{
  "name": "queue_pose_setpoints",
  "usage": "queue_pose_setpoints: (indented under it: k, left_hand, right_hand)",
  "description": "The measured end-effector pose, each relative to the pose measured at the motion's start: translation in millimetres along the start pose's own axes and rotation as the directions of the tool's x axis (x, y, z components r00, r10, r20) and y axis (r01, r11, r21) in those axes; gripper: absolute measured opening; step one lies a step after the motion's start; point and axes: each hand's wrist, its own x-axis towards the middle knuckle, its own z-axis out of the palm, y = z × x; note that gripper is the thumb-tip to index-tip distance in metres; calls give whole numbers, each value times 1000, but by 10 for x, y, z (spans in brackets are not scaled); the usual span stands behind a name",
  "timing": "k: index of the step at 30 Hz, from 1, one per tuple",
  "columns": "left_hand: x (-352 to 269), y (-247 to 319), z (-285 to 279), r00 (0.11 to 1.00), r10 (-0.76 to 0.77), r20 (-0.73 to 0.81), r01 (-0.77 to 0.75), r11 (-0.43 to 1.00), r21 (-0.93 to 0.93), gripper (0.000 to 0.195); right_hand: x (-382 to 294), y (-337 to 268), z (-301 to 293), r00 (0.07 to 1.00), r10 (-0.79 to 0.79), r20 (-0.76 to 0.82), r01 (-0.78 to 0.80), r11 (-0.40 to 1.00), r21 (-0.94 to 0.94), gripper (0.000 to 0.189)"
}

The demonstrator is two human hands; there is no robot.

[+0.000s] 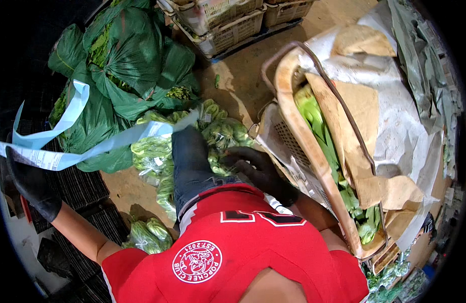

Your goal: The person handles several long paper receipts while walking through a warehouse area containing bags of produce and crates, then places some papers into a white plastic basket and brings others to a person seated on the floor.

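My left hand (34,185), in a black glove, is out at the far left. It grips a long light blue strip of labels (115,146), whose printed part lies by my fingers. One loop of the strip curls upward, and another length trails right across my leg. My right hand (251,166), also gloved in black, hovers by my right hip, fingers bent and apart, with nothing visible in it. Close to it lie clear plastic bags of green vegetables (225,133). More bagged greens (153,147) are heaped left of my leg.
Dark green mesh sacks (123,64) of leafy greens stand ahead on the left. A handled plastic basket (320,151) with paper and green stalks stands right. Stacked crates (233,32) are at the top. Flat black crates (79,189) sit left. Another vegetable bag (147,235) lies on the floor.
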Motion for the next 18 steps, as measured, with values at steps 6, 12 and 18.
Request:
queue_pose_setpoints:
  k: [6,12,18]
  left_hand:
    - [636,-958,905,968,-242,-62,207,916,-343,40]
    - [1023,-1986,4094,743,-42,668,267,934,-238,32]
    - [1505,-2612,7287,148,137,979,761,616,-201,20]
  right_hand:
    - [549,851,-188,969,192,-159,-203,977,-61,29]
    - [1450,788,-749,863,331,-383,-381,923,-60,34]
    - [2572,864,-1827,92,315,-944,-449,860,243,28]
